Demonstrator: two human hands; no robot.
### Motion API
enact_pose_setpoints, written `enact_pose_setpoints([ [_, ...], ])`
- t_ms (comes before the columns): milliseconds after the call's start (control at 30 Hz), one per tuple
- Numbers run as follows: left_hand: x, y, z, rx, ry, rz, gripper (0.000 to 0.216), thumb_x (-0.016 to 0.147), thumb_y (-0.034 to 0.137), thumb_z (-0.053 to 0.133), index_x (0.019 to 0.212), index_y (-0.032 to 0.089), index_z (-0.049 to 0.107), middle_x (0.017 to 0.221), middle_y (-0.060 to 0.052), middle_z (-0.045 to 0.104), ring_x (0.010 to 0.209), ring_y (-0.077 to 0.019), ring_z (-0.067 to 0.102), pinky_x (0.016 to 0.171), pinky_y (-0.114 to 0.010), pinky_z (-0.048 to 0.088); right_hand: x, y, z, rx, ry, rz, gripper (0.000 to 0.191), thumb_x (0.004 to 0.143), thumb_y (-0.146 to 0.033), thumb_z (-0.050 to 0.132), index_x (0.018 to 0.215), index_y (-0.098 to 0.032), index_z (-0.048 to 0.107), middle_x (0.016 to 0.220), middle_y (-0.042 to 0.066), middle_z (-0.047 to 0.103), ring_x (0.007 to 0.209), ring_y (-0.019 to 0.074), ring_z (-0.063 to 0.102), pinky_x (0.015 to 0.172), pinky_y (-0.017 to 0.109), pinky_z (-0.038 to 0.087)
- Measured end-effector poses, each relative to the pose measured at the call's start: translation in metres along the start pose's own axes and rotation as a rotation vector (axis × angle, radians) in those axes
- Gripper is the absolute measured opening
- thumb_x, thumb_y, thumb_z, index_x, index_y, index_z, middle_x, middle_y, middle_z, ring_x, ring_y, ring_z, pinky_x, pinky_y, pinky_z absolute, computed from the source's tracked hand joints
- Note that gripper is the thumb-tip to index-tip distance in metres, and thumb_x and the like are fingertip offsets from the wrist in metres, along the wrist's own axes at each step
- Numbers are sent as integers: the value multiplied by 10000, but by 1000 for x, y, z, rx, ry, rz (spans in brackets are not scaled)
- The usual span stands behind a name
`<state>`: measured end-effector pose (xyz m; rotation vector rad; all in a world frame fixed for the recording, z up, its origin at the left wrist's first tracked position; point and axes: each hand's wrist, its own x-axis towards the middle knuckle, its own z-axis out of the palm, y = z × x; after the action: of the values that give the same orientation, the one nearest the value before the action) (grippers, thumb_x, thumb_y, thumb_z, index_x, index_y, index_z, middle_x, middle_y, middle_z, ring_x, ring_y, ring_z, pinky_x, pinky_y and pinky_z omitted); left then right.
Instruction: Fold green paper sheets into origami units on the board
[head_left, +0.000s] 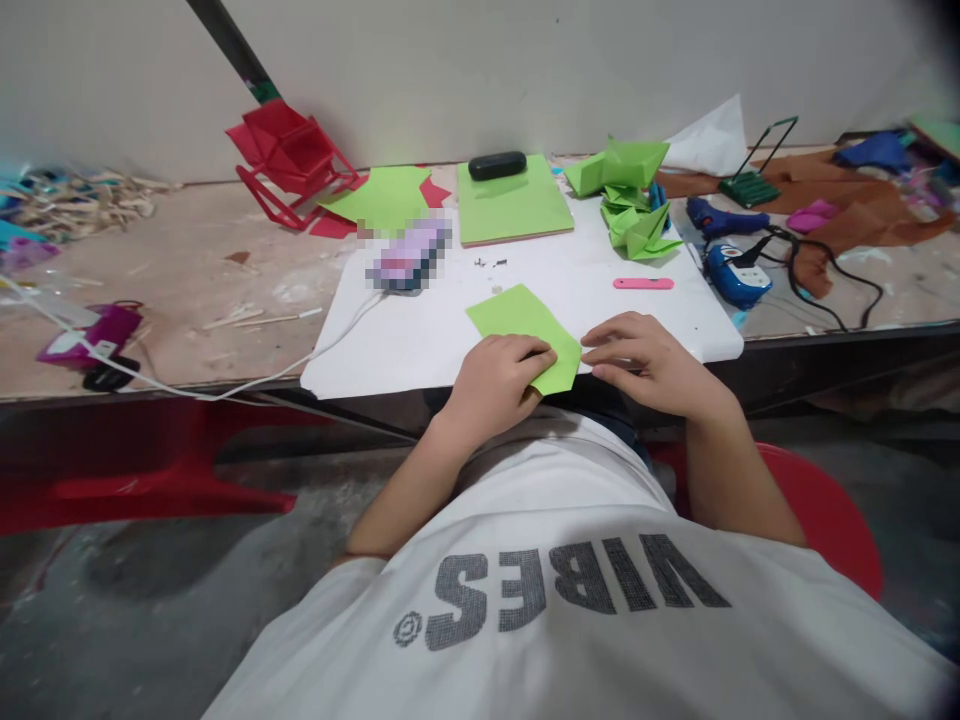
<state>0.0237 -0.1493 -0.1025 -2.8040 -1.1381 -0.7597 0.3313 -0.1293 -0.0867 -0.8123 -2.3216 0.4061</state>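
A folded sheet of light green paper (536,325) lies near the front edge of a white board (360,350), its right end coming to blunt corners. My left hand (495,385) grips its lower left side, with the fingers curled over the top. At the right corner of the paper is my right hand (649,362), thumb and fingers apart, the tips at or just beside the edge. Whether they touch it I cannot tell. Behind the paper are a pink cutter (643,284) and a few dark scraps (491,263).
A blurred phone (409,255) with a white cable, a green pad (517,215) bearing a black case (497,165), and folded green paper pieces (637,215) sit farther back. Left stands a red paper chair (292,165); right, a blue glue gun (727,217) and blue device (739,275).
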Motion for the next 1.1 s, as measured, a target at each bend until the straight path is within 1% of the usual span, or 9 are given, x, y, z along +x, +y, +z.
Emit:
enact_pose_setpoints([
  [133,2,3,6,6,80,-14,266,1013,209,772,1246,215,901,1329,-124,926,1172,-339,896,932,-485,664,5,-4,3,-2,26,36,122,1122,-274,743,1138,-280,864,1183,96,906,1148,346,814,1065,548,593],
  [267,2,6,18,-27,177,-45,71,1039,242,786,1020,242,855,1266,-101,944,1171,-314,912,935,-449,670,16,-5,6,-53,-14,62,176,1124,-257,711,1200,-258,871,1182,122,890,1158,361,799,1033,534,605],
  [367,-1,5,28,-26,247,-82,139,1064,235,745,936,241,799,1153,-104,944,1070,-288,914,879,-404,673,23,-3,6,-57,-31,63,203,1124,-243,694,1200,-238,882,1177,137,877,1155,358,796,1031,521,613],
  [467,-4,2,35,2,329,-73,264,1152,304,676,919,234,779,1036,-107,925,922,-248,888,771,-348,638,26,0,6,-28,-38,71,223,1116,-228,696,1211,-240,897,1160,136,872,1142,351,799,1040,518,624],
  [567,-6,-1,38,30,415,25,297,1193,305,635,941,231,773,1052,-107,925,919,-224,886,767,-324,629,27,3,7,7,-37,85,229,1116,-234,707,1201,-243,919,1151,136,872,1115,344,803,1030,518,634],
  [667,-6,-2,38,76,512,123,238,1173,214,655,958,230,754,1088,-99,924,955,-210,888,819,-315,649,28,5,8,34,-23,99,230,1111,-235,721,1184,-252,939,1143,131,870,1091,333,802,1030,518,637],
  [767,-4,-1,39,104,592,200,197,1141,147,684,967,229,726,1070,-87,914,958,-207,882,826,-313,653,29,6,9,53,-20,118,235,1099,-232,735,1164,-283,956,1128,115,864,1075,323,797,1038,520,636],
  [933,-5,-3,45,123,596,237,270,1156,146,656,903,236,688,1032,-67,903,960,-192,884,815,-323,668,29,5,10,101,-22,147,222,1078,-250,759,1130,-301,969,1110,108,852,1062,324,794,1031,526,630],
  [1100,-7,-5,48,107,618,266,326,1159,66,580,904,235,693,1069,-60,920,1046,-195,914,868,-327,720,29,4,10,128,-19,181,211,1069,-273,775,1145,-292,971,1116,105,851,1063,318,792,1048,528,618],
])
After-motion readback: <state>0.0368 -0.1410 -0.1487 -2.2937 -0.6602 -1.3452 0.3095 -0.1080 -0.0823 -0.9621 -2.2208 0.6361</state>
